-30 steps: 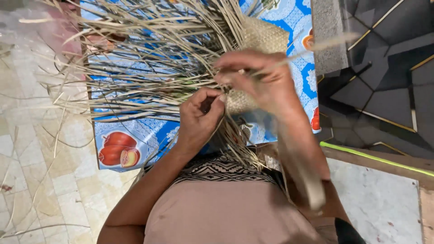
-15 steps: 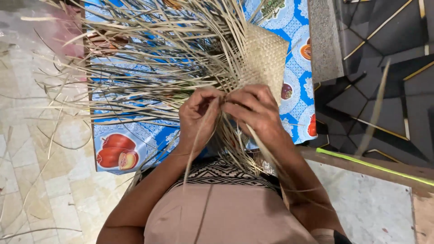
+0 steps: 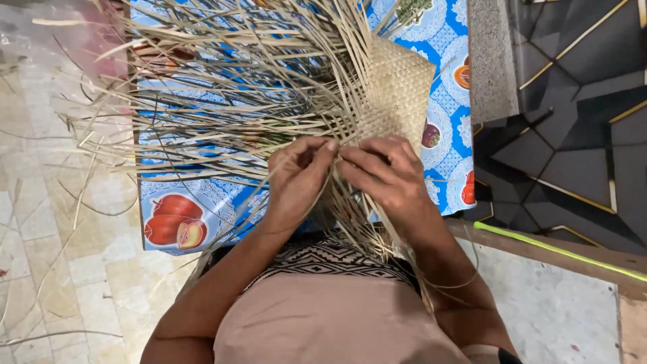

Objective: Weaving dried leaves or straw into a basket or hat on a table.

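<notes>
A partly woven straw mat [image 3: 397, 94] lies on a blue fruit-print tablecloth [image 3: 172, 216], with many loose pale strips [image 3: 222, 87] fanning out to the left and toward me. My left hand [image 3: 296, 178] pinches a thin strip at the mat's near edge. My right hand [image 3: 387, 175] sits right beside it, fingers curled on the strips at the same edge, fingertips almost touching the left hand's. The woven edge under both hands is hidden.
Pale floor tiles [image 3: 60, 269] with stray strips lie at left. A dark patterned floor with gold lines [image 3: 579, 135] is at right, past a grey stone edge [image 3: 492, 61]. A bright green stick [image 3: 559, 249] lies on a wooden board at lower right.
My right hand has come down from a raised pull on a long strip and now meets the left hand at the mat's edge. The mat shows more.
</notes>
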